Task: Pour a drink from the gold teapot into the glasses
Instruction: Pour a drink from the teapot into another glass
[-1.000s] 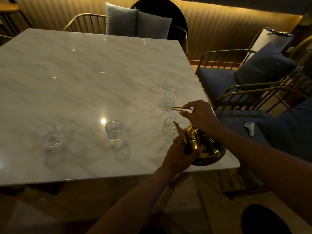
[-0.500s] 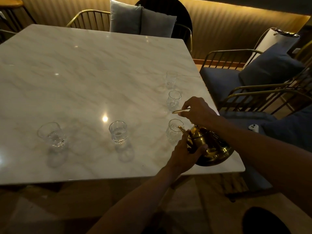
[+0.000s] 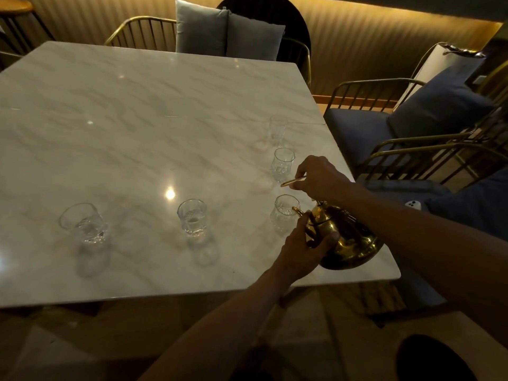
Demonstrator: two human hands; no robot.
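Note:
The gold teapot [image 3: 347, 237] is tilted above the marble table's [image 3: 137, 127] near right corner. Its spout reaches over the rim of the nearest glass [image 3: 283, 213]. My right hand [image 3: 320, 177] grips the teapot's thin gold handle from above. My left hand [image 3: 303, 247] holds the pot's front by the spout. Two more glasses [image 3: 282, 164] [image 3: 277, 130] stand in a line behind the near one. Further left stand a middle glass [image 3: 192, 217] and a left glass [image 3: 83, 222].
Gold wire chairs with blue cushions [image 3: 439, 111] stand close on the right, and a chair with grey pillows [image 3: 228, 33] is at the far side. A small white controller [image 3: 413, 204] lies on a seat to the right. The table's near edge [image 3: 192, 291] runs just below my left hand.
The teapot has tipped further towards the nearest glass, so its spout now sits over the rim. Both hands kept their hold. My view shifted slightly.

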